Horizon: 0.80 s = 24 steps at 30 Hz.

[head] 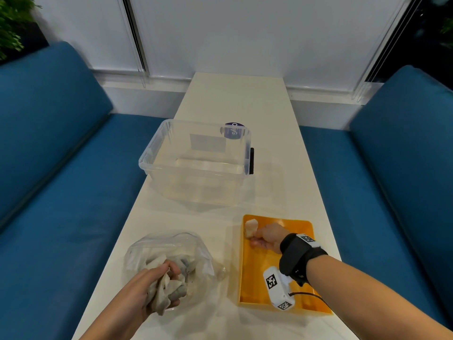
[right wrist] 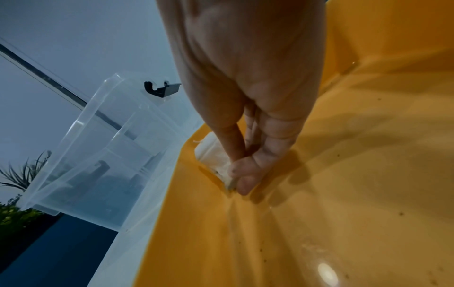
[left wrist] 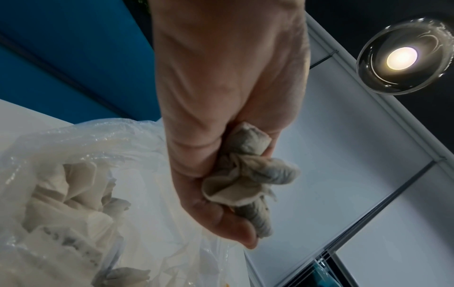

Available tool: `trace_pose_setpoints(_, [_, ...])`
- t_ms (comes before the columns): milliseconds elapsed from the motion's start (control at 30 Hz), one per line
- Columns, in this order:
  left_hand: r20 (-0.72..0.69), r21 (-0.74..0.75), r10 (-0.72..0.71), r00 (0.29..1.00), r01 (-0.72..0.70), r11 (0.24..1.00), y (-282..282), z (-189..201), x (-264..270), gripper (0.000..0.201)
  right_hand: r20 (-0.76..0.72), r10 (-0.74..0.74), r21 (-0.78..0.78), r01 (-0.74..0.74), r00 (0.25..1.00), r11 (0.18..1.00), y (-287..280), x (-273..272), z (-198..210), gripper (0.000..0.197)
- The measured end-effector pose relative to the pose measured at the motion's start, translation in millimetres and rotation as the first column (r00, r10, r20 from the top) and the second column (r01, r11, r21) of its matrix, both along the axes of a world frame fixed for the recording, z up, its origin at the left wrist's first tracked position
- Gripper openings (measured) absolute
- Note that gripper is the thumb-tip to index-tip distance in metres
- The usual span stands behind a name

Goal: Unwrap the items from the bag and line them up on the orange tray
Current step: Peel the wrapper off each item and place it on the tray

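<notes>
- Hands: two. Right hand (head: 266, 238) pinches one pale white item (head: 251, 227) between thumb and fingertips, the item touching the far left corner of the orange tray (head: 252, 278).
- Left hand (head: 147, 288) has its fingers curled tightly round one crumpled wad of greyish wrapping paper (left wrist: 248, 178), just beside the bag.
- One clear plastic bag (head: 196, 251) lies on the white table (head: 235, 99), left of the tray; more crumpled paper shows inside, count unclear.
- One clear storage bin (head: 196, 163) stands beyond both, with a purple round sticker (head: 232, 130); its lettering is too blurred to read.
- Two blue benches (head: 61, 168) flank the table.
</notes>
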<state>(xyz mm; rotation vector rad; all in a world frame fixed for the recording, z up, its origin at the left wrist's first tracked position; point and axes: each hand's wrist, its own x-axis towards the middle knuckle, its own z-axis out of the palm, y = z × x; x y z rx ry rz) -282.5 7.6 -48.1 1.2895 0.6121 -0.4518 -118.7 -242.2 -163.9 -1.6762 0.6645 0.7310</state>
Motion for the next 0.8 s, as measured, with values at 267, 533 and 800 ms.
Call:
trace_pose_setpoints(267, [-0.001,0.000,-0.054,0.999,0.054,0.999,-1.8,2.3,-1.2,0.034,-0.002,0.002,-0.026,-0.002,1.000,1.000,-3.7,-1.1,0.0,0.017])
trace_pose_setpoints(533, [0.068,-0.032,-0.192,0.979,0.195,0.980,-10.8,10.2,1.9,0.032,0.068,0.420,-0.375,-0.367,0.905,0.851,-8.4,-20.8,42.4,0.026])
trace_pose_setpoints(800, [0.118,-0.013,-0.366,0.923,0.370,0.929,-27.1,19.9,7.3,0.029,0.186,0.694,0.076,-0.715,0.695,0.695,46.5,-70.0,124.0,0.060])
